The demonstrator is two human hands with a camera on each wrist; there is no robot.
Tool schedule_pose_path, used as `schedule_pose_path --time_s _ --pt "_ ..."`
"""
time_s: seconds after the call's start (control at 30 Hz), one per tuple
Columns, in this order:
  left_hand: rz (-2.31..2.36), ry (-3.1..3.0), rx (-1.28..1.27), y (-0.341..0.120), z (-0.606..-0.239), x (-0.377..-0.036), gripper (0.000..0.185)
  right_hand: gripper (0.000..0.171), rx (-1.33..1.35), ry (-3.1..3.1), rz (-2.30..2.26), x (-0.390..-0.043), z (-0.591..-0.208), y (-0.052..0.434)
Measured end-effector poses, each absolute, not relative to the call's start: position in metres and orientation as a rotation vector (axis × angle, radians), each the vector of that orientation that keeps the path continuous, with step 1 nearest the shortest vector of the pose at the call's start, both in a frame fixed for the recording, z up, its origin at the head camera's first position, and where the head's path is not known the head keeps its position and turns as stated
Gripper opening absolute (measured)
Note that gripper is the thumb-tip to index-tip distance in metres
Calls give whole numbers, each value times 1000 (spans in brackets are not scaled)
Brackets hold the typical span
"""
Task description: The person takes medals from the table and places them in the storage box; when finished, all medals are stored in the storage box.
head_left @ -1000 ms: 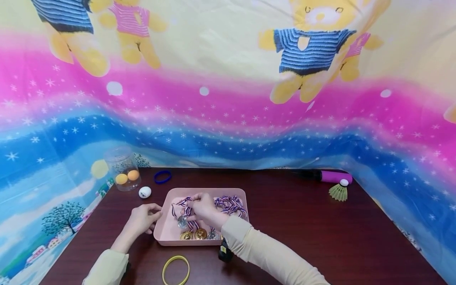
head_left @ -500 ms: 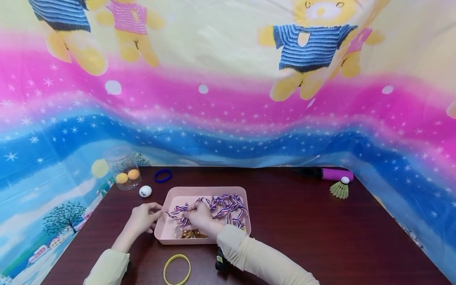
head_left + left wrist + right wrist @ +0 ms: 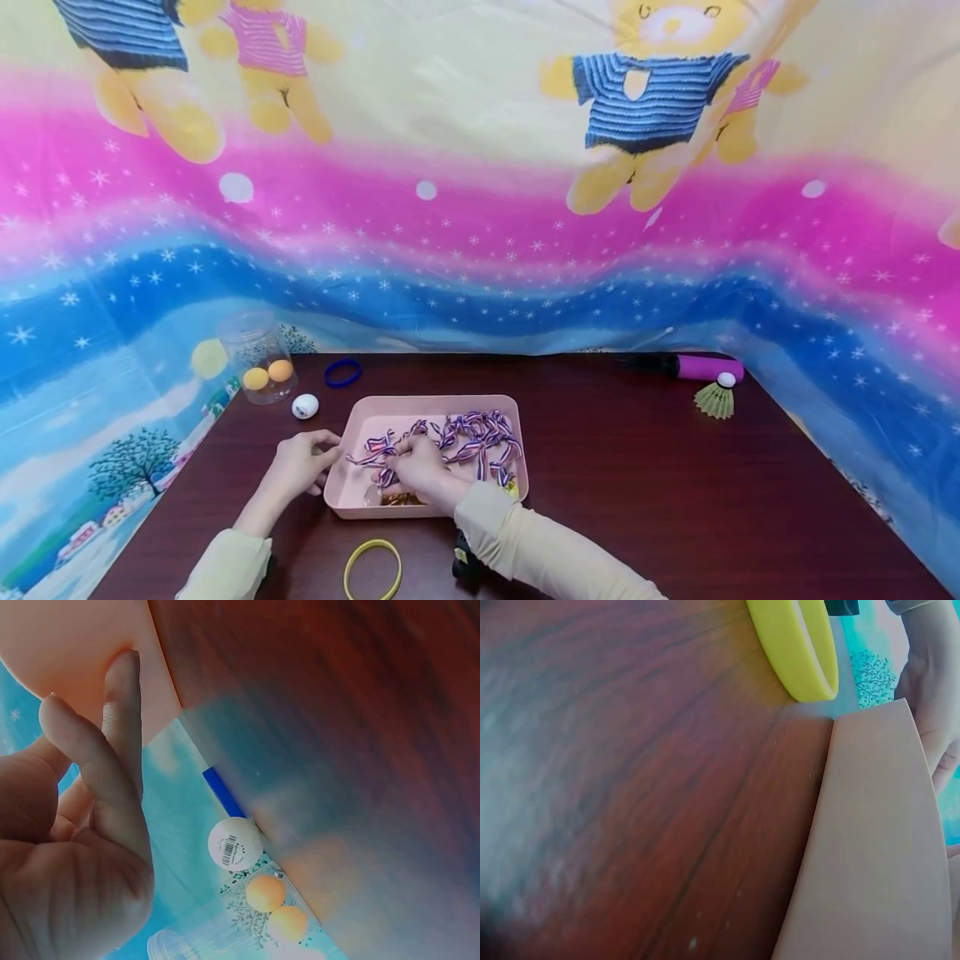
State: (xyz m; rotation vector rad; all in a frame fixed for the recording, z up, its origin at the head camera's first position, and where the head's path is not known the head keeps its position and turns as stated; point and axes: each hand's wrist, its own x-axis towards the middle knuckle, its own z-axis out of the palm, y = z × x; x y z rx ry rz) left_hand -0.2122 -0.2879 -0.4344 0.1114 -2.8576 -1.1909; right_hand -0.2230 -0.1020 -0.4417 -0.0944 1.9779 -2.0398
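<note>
We see a dark wooden desk [image 3: 637,483] set against a bright printed cloth [image 3: 480,208] that hangs behind it and wraps round both sides. The cloth shows yellow teddy bears above pink and blue starry bands, under even light.

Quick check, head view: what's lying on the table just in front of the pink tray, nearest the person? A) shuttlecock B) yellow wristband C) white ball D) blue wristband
B: the yellow wristband lies on the table just in front of the pink tray, between the sleeves.
</note>
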Motion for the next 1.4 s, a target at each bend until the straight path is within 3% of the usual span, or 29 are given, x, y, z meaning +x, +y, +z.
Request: schedule_pose_path --time_s 0.7,1.4 --pt "-1228 -2848 94 -288 -436 -214 21 3 -197 2281 -1901 -223 -439 -104" --pt "-1224 -2853 106 -289 -436 -214 22 17 -267 2182 -1892 -233 -427 -96"
